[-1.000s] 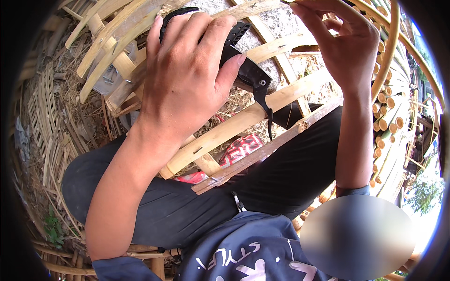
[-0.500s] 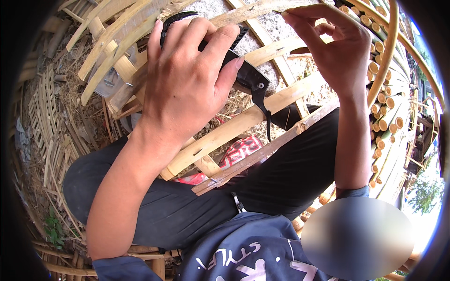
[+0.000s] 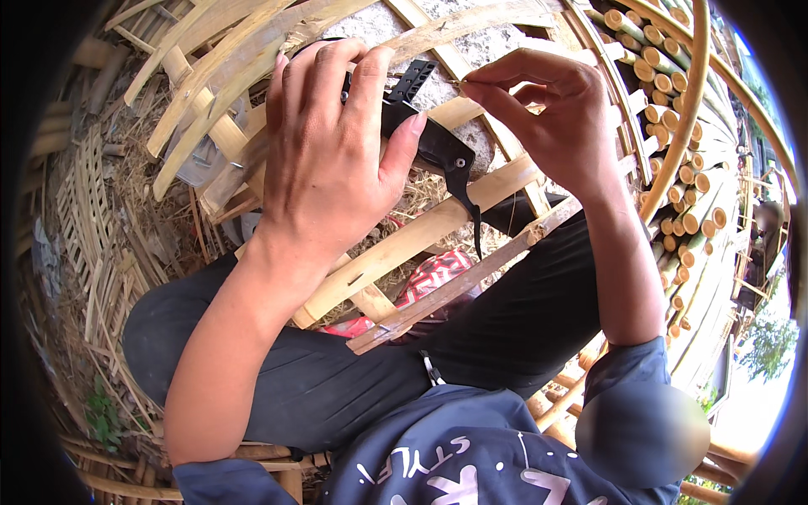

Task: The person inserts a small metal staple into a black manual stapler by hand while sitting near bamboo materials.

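1. Outside on the ground lie dry straw (image 3: 160,244) and many thin bamboo bits, with a flat woven bamboo mat (image 3: 84,210) on the left.
2. A black tool (image 3: 421,126) sits in the middle near the top, pressed against the bamboo frame (image 3: 438,227).
3. The left hand (image 3: 328,160) is wrapped around the black tool, and its fingers are curled tight over the top of it.
4. A thin black strap (image 3: 471,210) hangs down from the tool over a bamboo slat.
5. The right hand (image 3: 555,118) is just beside the tool, and its thumb and first finger are pinched on something very thin and too small to make out.
6. The bamboo frame is made of long flat slats that cross each other, and it rests on the person's lap, over dark trousers (image 3: 320,379).
7. A red and white patterned cloth (image 3: 429,282) shows through the gaps under the slats.
8. On the right, a big curved bamboo basket side (image 3: 690,109) holds a stack of round cut bamboo sticks (image 3: 673,168), packed close with their ends showing.
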